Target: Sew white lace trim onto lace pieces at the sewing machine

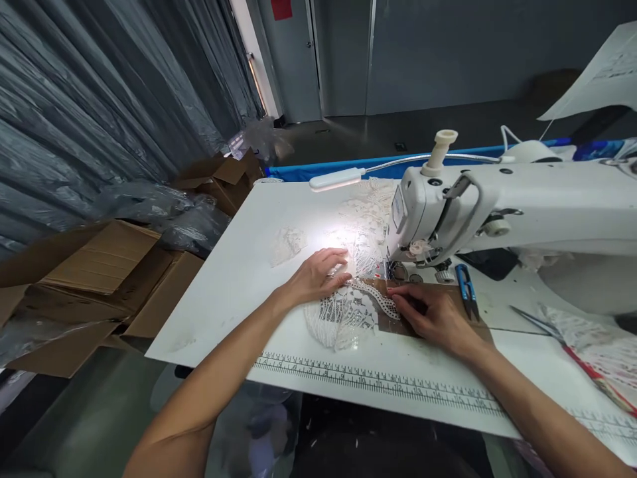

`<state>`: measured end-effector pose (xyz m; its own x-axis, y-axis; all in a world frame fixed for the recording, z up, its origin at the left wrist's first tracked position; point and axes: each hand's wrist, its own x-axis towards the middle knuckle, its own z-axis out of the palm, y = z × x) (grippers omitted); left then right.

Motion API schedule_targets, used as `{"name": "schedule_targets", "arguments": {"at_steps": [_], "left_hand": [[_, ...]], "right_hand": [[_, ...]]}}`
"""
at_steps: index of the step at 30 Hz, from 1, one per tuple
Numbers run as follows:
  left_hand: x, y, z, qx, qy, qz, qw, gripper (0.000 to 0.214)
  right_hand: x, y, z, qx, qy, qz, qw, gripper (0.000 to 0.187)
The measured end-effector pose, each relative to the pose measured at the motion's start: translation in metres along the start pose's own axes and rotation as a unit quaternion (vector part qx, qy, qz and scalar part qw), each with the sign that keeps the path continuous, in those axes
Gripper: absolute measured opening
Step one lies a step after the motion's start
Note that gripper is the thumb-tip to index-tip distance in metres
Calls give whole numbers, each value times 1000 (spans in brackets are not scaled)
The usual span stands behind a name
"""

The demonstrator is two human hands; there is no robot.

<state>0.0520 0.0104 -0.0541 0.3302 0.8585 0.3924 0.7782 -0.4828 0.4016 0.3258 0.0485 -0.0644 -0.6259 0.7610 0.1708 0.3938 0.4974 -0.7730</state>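
My left hand (316,275) lies on the white lace piece (343,318), thumb and fingers apart, pressing it lightly to the table near the sewing machine's needle area. A narrow lace trim strip (375,296) with small holes curves from beside the left thumb toward my right hand (432,312). The right fingertips are pinched together at the strip's right end, just in front of the presser foot. More white lace (365,212) lies bunched behind the left hand, under the lamp's bright spot. The white sewing machine (438,206) stands over the lace; its needle is hard to make out.
Blue thread snips (466,292) lie right of my right hand. Farther right, scissors (537,322) rest by another lace pile (597,345). A small lace scrap (288,244) sits left. A lamp (337,179) hangs over the table; an open cardboard box (164,292) stands beside it.
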Motion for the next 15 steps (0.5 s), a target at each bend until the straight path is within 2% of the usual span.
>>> {"name": "schedule_targets", "arguments": {"at_steps": [7,11,15], "left_hand": [[1,-3,0,-8,99,-41,994,14],[2,-2,-3,-9,83,-53,995,24],[2,-4,-8,-12,32,-46,998,24]], "right_hand": [[0,1,-2,12,-4,2,1000,30],[0,2,-2,6,-5,3,1000,29],[2,-1,-3,5,-9,-17,1000,27]]}}
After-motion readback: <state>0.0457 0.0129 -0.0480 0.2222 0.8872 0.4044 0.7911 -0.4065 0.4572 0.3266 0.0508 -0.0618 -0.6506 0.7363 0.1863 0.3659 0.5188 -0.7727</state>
